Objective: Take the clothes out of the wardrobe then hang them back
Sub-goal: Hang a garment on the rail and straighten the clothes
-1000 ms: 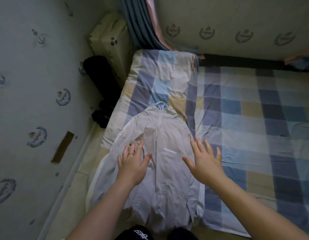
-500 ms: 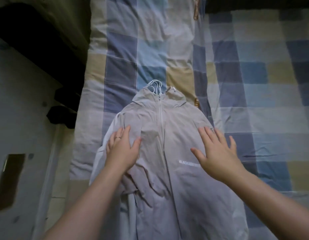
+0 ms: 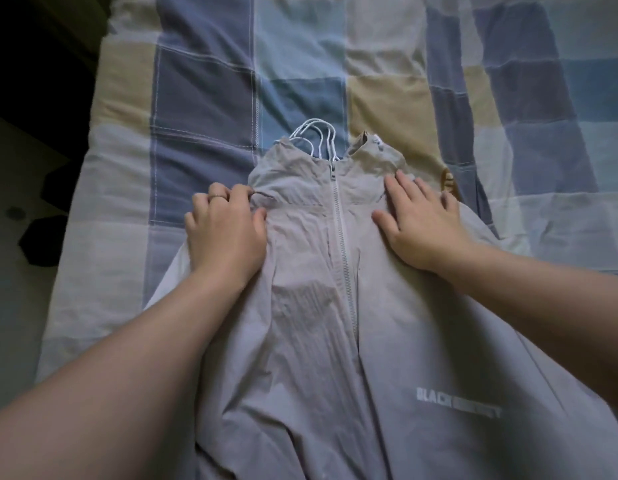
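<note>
Left grip [image 3: 224,230] pinches shoulder of pale grey zipped jacket [image 3: 318,341]; right grip [image 3: 422,223] flat, released, pressing chest.

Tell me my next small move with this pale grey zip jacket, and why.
Probably grip the shoulder with the flat right hand too: the left hand pinches the pale grey zip jacket, whose white wire hanger hooks protrude at the collar.

The thin, crinkled, matt grey cloth zip jacket [image 3: 335,323] lies on a soft, matt checked cotton bedsheet [image 3: 203,98]; white smooth wire hangers [image 3: 318,136] at 12 o'clock.
</note>
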Demonstrator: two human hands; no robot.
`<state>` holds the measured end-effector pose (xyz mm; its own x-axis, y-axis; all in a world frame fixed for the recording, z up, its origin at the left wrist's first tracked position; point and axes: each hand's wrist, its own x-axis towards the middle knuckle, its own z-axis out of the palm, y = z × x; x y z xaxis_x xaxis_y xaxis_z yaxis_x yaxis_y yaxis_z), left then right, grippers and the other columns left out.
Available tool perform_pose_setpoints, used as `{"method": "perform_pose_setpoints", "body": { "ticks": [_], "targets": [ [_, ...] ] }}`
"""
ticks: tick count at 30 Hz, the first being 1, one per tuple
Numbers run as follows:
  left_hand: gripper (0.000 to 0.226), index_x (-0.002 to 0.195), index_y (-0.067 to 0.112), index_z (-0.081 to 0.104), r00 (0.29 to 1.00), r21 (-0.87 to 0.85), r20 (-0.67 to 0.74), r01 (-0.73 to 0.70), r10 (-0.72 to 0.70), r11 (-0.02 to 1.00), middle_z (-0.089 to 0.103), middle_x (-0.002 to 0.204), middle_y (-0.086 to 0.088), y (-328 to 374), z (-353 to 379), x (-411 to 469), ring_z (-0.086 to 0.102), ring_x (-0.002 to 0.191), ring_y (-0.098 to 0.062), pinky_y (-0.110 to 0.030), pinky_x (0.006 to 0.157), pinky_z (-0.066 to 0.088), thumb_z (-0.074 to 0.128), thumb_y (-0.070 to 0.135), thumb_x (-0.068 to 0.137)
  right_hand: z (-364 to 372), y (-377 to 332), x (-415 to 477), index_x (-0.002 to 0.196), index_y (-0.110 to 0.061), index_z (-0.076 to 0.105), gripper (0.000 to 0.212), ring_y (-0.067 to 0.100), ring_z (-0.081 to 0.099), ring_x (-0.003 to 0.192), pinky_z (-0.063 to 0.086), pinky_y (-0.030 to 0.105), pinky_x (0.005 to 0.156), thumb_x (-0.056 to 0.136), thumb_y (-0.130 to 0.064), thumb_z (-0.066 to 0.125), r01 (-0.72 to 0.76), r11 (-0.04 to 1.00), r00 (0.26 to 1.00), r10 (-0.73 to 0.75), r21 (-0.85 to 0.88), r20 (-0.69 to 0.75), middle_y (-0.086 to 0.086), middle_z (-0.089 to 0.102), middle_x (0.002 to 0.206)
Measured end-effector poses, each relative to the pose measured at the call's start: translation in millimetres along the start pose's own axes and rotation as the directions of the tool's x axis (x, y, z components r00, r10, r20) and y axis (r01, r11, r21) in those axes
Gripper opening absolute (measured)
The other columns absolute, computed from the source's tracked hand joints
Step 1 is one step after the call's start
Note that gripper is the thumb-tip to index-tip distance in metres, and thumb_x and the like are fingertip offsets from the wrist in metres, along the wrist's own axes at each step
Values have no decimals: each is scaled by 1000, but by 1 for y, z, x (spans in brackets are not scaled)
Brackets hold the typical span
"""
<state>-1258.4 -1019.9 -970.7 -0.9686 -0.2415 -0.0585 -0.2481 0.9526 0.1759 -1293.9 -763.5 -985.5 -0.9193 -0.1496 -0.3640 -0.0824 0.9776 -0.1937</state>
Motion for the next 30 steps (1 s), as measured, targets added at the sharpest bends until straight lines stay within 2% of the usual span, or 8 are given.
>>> {"method": "perform_pose_setpoints", "body": {
  "ticks": [3,6,11,14,18,24,26,30],
  "targets": [
    [21,109,15,57,996,-71,-90,-24,17,997,54,113,-17,4,-7,-1,46,108,-40,-49,86,36,56,30,96,-14,3,3,152,-25,21,60,27,33,138,21,49,112,98,-46,37,12,999,994,-9,35,-106,3,34,152],
    [16,100,13,57,987,-152,-151,-83,60,985,55,103,-18,5,-27,-9,48,97,-40,-49,78,39,55,28,96,-41,12,-1,134,-22,47,38,31,50,119,34,46,101,98,-34,43,41,996,983,-26,81,-180,7,54,126],
    [16,94,11,56,985,-305,-80,-172,155,937,52,96,-17,12,-87,-27,54,85,-42,-50,74,47,52,26,93,-110,28,-43,96,-10,65,14,36,60,90,46,42,78,95,-17,54,140,969,980,-107,204,-168,12,61,93],
    [17,100,10,59,981,-408,18,-168,192,898,53,100,-15,18,-137,-42,57,89,-40,-47,78,48,59,26,94,-158,29,-94,95,-5,68,10,34,60,87,42,38,75,93,-9,59,167,959,971,-120,229,-207,14,63,90],
    [47,107,13,63,942,-496,142,-197,303,846,63,100,-8,34,-218,-71,60,95,-32,-43,82,48,46,53,90,-224,26,-180,93,-8,68,7,30,60,84,35,29,71,91,-7,61,140,955,969,-78,260,-234,8,63,88],
    [25,114,18,59,930,-622,176,-149,323,769,63,79,-1,53,-334,-127,58,71,-19,-33,68,43,65,31,93,-293,6,-327,90,-11,67,6,29,60,82,43,33,72,91,-8,62,56,939,949,57,340,-312,7,63,86],
    [21,112,25,61,912,-657,149,-198,383,727,61,76,3,60,-365,-148,54,64,-4,-27,65,42,67,29,93,-306,0,-371,90,-11,68,6,28,60,81,41,31,72,91,-9,62,32,929,926,112,368,-362,6,64,87],
    [12,101,30,72,847,-680,64,-350,527,644,59,85,10,79,-406,-180,52,70,10,-11,68,36,71,26,90,-322,-7,-451,90,-9,69,7,13,55,77,35,20,70,90,-4,64,2,891,829,253,455,-499,2,64,85]
  ]
}}
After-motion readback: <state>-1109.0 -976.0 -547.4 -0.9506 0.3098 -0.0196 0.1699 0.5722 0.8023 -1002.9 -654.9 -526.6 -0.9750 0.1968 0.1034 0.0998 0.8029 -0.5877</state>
